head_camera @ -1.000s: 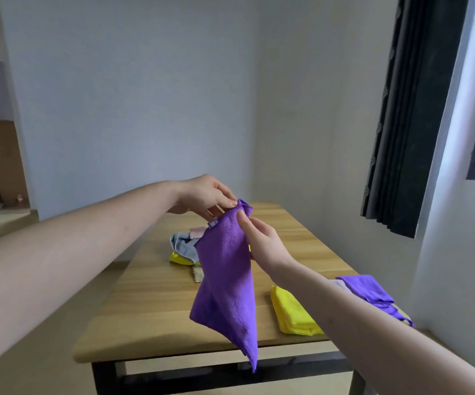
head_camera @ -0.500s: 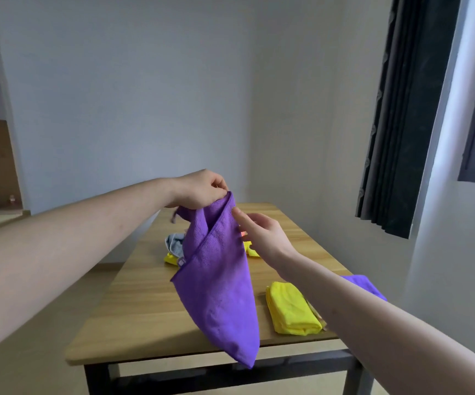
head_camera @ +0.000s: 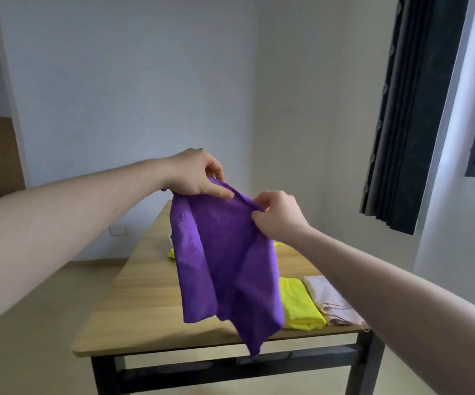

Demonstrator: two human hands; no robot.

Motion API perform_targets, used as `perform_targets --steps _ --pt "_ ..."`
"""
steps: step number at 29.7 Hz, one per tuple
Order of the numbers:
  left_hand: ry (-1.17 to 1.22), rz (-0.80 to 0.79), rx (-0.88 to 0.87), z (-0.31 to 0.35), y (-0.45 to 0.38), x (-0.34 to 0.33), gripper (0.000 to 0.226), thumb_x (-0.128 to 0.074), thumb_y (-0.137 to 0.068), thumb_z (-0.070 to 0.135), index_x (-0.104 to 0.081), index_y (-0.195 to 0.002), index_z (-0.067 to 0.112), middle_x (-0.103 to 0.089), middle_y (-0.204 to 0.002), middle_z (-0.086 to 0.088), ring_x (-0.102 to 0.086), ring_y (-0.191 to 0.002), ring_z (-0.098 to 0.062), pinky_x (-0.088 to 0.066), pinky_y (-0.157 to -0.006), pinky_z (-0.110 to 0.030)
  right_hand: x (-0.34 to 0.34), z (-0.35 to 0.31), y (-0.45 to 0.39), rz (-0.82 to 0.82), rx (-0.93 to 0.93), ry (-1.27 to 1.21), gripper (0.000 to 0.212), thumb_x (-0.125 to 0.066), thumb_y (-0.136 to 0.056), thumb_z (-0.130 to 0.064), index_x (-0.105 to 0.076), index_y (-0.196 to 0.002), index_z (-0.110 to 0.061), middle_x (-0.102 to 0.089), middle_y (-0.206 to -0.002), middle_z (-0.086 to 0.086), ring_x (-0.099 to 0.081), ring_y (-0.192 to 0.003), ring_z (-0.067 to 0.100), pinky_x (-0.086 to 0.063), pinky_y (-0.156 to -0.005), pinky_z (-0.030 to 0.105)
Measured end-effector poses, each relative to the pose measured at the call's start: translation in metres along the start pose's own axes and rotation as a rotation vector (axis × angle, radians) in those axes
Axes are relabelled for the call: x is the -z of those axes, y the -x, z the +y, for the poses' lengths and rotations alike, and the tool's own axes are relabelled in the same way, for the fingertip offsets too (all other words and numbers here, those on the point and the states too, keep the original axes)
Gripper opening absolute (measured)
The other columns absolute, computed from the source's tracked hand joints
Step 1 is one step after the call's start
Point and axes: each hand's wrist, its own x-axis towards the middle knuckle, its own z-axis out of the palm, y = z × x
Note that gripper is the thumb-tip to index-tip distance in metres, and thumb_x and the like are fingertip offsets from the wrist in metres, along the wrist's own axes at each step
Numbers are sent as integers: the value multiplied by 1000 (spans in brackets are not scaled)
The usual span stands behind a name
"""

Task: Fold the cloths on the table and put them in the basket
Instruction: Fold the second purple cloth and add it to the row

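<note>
L hand [head_camera: 195, 178]: pinches top edge of purple cloth [head_camera: 224, 260] at its L corner, as 1 s ago. Cloth now spread wider btwn the grips; before it hung bunched from near one point. R hand [head_camera: 277, 216]: has slid out along top edge, now pinches R corner. Cloth hangs in air over tabletop [head_camera: 133, 306] front edge, not touching as far as I can tell. Judgement: opened out, ready for 1st fold. Yellow cloth [head_camera: 300, 305], pink cloth [head_camera: 331, 302] folded at front R corner. Basket not in view.
</note>
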Motion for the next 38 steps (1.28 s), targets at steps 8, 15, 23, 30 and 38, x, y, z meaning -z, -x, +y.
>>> perform_targets --steps 8,15,23,30,38 --pt "-285 -12 96 -40 14 10 30 -85 -71 57 -73 -71 30 -70 -67 9 -66 -71 -12 -56 -66 -30 32 22 -9 -55 36 417 18 -54 -70 -7 -55 -74 -24 -61 -87 6 -55 -79 35 -41 -65 29" --pt "-302 -52 200 -79 21 3 26 -77 -83 51 -72 -74 26 -70 -71 6 -66 -73 -15 -52 -64 -31 34 49 -21 -76 -51 281 17 -44 -75 -11 -52 -60 -12 -52 -62 5 -44 -62 31 -39 -53 28" --pt "-351 3 365 -107 19 -11 24 -67 -92 41 -66 -75 25 -64 -80 2 -62 -82 -23 -43 -66 -29 33 41 -40 -115 -82 251 26 -52 -77 -8 -67 -63 -23 -63 -68 2 -59 -69 30 -47 -56 27" --pt "-128 175 496 -126 14 -10 12 -70 -90 31 -74 -87 20 -71 -80 -3 -70 -73 -24 -49 -68 -28 31 27 -62 -99 -271 7 32 -49 -83 -4 -79 -89 -14 -74 -76 4 -71 -58 17 -48 -48 12" --pt "405 196 574 -151 7 -13 24 -70 -84 -4 -79 -90 18 -75 -101 -7 -76 -92 -22 -57 -97 -35 26 36 -74 -195 -248 57 23 -76 -73 -17 -81 -94 -24 -77 -88 0 -77 -84 20 -61 -81 27"
